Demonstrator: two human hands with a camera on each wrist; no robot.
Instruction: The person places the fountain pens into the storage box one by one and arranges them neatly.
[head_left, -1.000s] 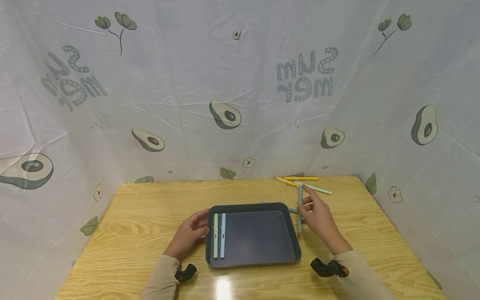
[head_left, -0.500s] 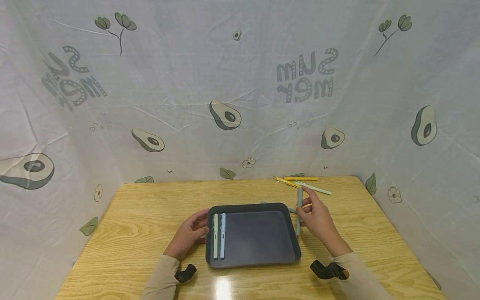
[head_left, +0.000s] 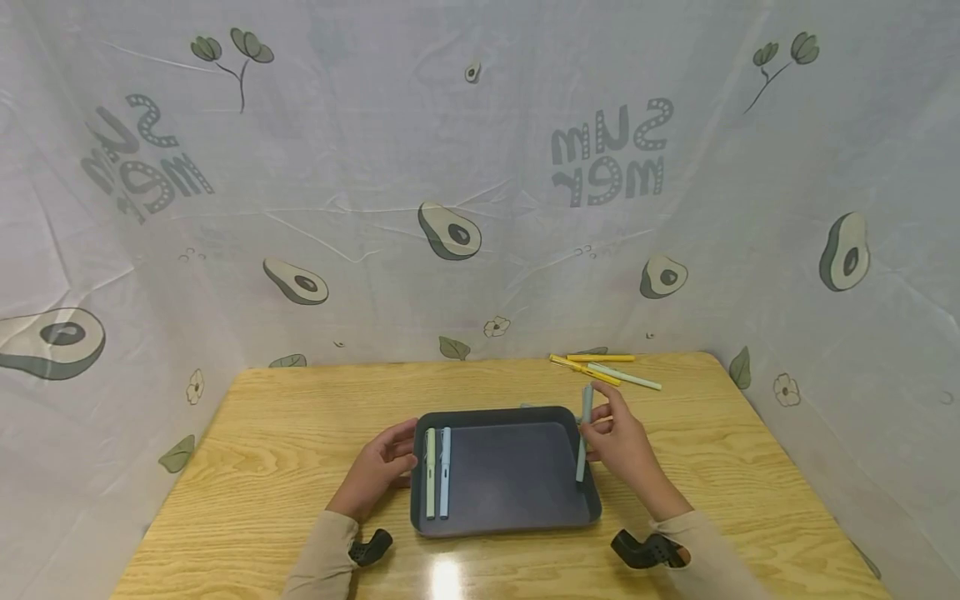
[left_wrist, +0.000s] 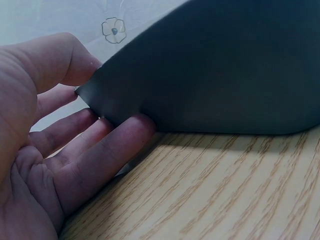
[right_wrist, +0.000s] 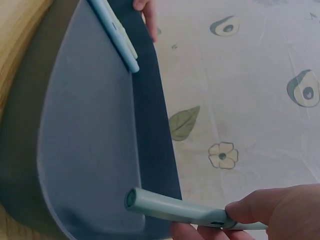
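My right hand (head_left: 622, 446) pinches a grey-green pen (head_left: 582, 454) between thumb and fingers, holding it above the right side of a dark grey tray (head_left: 510, 479). In the right wrist view the pen's (right_wrist: 175, 207) near end points into the tray. My left hand (head_left: 381, 462) holds the tray's left side, thumb at the rim and fingers against the outer wall (left_wrist: 215, 85). Inside the tray along its left edge, a light green pen (head_left: 431, 479) and a light blue pen (head_left: 445, 479) lie side by side.
On the far right of the wooden table (head_left: 315, 400) lie a yellow pen (head_left: 603, 358), another yellow pen (head_left: 581, 367) crossing near a pale green pen (head_left: 633, 379). Behind the tray, a blue-grey pen (head_left: 531, 407) is partly hidden. A printed curtain (head_left: 375, 167) hangs beyond the table.
My right hand has moved left and slightly toward me, bringing the grey-green pen from beside the tray to over its right edge. My left hand stays at the tray.
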